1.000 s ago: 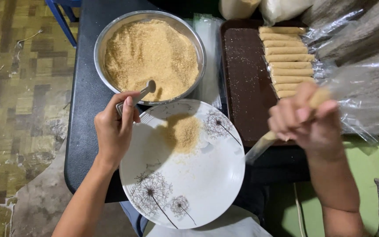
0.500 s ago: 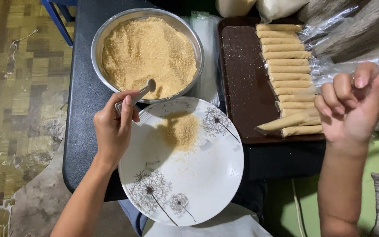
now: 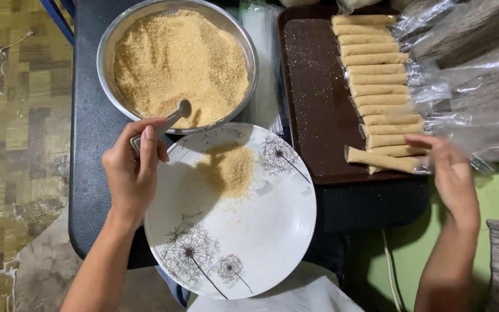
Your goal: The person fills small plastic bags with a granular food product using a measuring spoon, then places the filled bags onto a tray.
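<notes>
Left hand (image 3: 131,176) grips a spoon (image 3: 168,120) resting in the bowl (image 3: 106,52) of sugar; right hand (image 3: 449,173), open, touches a roll (image 3: 379,159) on the tray (image 3: 319,115).

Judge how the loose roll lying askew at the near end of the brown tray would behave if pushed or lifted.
The loose roll is a slim cylinder on a flat brown tray, so it would probably roll. Its thin pale wrapper suggests it is light and may crack or bend if squeezed.
</notes>
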